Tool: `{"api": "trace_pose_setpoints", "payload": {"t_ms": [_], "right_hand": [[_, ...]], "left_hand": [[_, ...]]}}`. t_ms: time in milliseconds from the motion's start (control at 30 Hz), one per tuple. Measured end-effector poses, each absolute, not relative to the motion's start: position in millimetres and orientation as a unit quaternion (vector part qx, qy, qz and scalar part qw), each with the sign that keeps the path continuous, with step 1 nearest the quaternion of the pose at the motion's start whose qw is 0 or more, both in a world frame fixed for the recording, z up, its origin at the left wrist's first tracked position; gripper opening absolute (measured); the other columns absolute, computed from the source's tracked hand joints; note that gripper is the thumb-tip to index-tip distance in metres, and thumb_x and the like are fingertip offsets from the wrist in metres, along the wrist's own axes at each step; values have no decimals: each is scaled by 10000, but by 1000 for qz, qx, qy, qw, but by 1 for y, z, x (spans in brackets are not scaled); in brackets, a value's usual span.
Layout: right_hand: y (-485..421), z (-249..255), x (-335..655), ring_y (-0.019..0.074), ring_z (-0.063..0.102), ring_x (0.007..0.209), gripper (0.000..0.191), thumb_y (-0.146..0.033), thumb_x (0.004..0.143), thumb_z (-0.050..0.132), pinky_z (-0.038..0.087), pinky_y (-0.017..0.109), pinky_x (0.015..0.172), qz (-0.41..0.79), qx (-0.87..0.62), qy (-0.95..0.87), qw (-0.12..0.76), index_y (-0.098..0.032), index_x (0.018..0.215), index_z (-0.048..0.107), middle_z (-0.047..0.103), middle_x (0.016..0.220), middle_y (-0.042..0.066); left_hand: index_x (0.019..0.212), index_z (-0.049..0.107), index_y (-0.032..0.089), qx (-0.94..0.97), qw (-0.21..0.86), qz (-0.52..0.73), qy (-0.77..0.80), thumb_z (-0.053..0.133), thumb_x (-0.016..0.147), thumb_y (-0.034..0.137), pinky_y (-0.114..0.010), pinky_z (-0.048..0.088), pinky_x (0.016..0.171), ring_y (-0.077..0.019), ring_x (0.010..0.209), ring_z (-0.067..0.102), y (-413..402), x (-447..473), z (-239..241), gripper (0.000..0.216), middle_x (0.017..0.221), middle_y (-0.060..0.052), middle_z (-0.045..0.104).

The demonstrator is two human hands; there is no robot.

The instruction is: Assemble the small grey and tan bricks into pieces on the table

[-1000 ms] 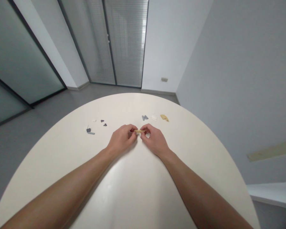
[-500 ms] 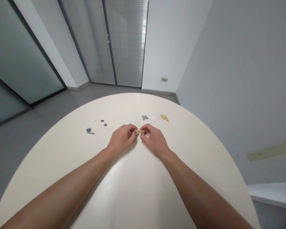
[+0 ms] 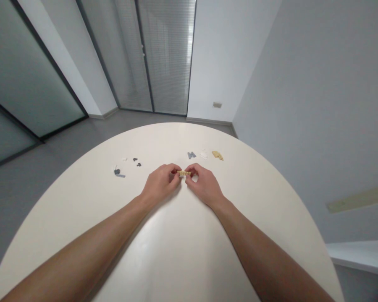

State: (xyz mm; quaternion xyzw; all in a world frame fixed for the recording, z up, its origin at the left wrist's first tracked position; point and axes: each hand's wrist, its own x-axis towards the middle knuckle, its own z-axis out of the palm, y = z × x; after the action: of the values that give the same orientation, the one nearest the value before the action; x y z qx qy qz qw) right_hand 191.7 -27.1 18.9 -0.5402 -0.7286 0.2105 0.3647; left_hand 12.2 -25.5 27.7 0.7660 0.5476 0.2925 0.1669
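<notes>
Between my two hands is a small tan building-brick piece [image 3: 184,173], with a knobbly upper side and a bit of white or grey beneath it. My left hand [image 3: 164,180] pinches its left end between thumb and fingers. At the other end my right hand [image 3: 204,183] has it pinched in the same way. The fingers cover both ends of the piece. Just beyond my right hand lie grey pieces [image 3: 192,155], white pieces [image 3: 203,154] and tan pieces [image 3: 217,155] in small groups.
A round white table [image 3: 176,251] carries everything. To the left of my left hand lie dark round and long grey pieces [image 3: 120,175], small black pieces [image 3: 139,164] and a white piece [image 3: 124,159]. Past the far edge stand a wall and a glass partition [image 3: 164,63].
</notes>
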Motion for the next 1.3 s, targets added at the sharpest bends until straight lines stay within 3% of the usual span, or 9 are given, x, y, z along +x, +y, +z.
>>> {"api": "trace_pose_setpoints", "payload": {"t_ms": [1300], "right_hand": [[-28,21,192,177,640,835,152,-197,835,582,468,309,794,208,-537,-734,360,-233,966,650,711,899,14]], "left_hand": [[981,705,235,766,166,294,547,553,891,292,-323,452,699,-192,789,638,-25,12,26,186,907,-27,734]]}}
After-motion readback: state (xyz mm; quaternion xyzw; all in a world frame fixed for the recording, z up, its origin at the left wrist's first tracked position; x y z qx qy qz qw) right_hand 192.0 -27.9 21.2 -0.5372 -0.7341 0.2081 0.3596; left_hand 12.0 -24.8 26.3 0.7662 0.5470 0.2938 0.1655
